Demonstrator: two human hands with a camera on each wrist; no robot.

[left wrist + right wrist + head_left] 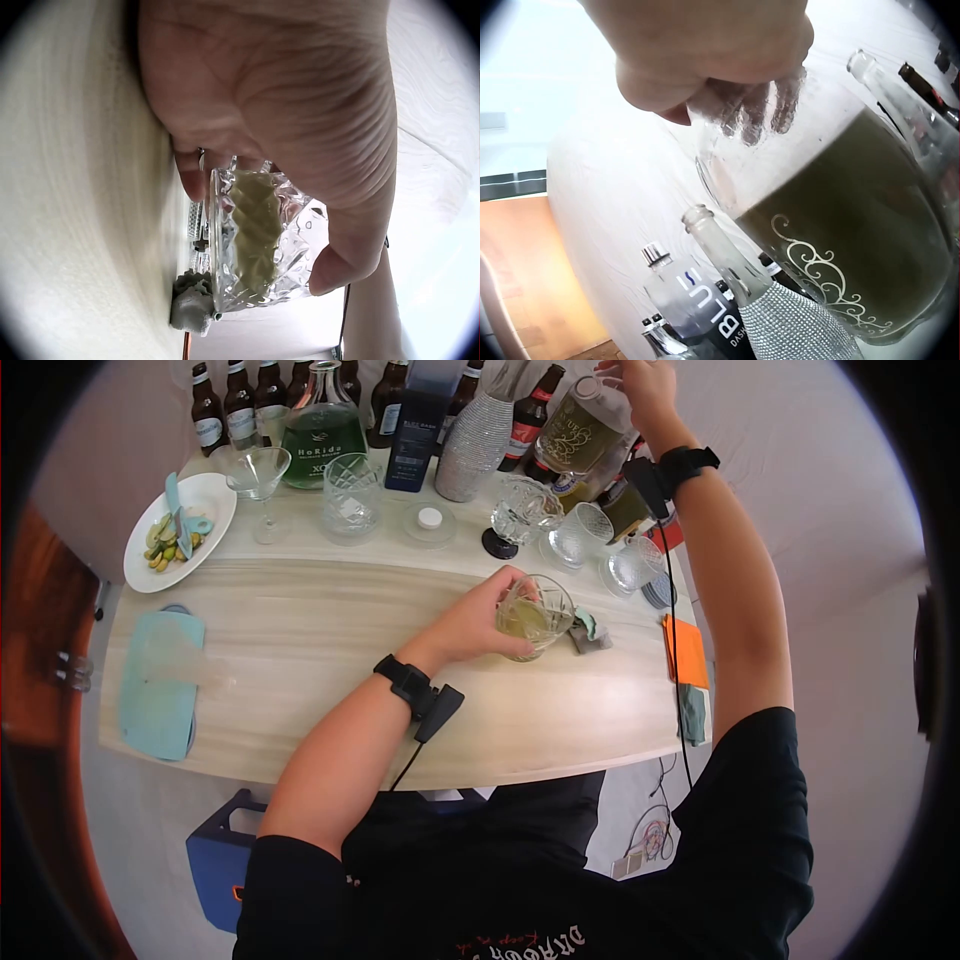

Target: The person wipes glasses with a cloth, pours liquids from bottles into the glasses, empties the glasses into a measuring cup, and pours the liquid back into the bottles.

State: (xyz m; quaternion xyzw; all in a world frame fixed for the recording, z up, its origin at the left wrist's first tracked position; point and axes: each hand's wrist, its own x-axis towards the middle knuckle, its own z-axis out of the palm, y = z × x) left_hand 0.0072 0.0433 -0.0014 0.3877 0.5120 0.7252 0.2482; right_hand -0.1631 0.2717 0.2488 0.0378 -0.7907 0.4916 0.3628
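My left hand (468, 622) grips a cut-glass tumbler (538, 622) over the middle of the table, fingers and thumb around its sides. Pale yellow-green liquid (256, 232) fills part of the tumbler. At the back right, my right hand (648, 398) holds a large clear glass bottle (578, 435) by its neck. This bottle leans over, its dark greenish liquid (855, 217) slanting inside, and pale scrollwork (821, 274) decorates its side. Just right of the tumbler lies a small grey block (592, 642) with a pale green piece on it.
Several brown beer bottles (207, 410), a green decanter (325, 445), a dark blue box (412, 445) and a rhinestone-covered bottle (475, 445) line the back. Stemmed and textured glasses (577, 535) stand before them. A plate (222, 495), light-blue board (150, 690) and orange cloth (685, 650) lie toward the sides.
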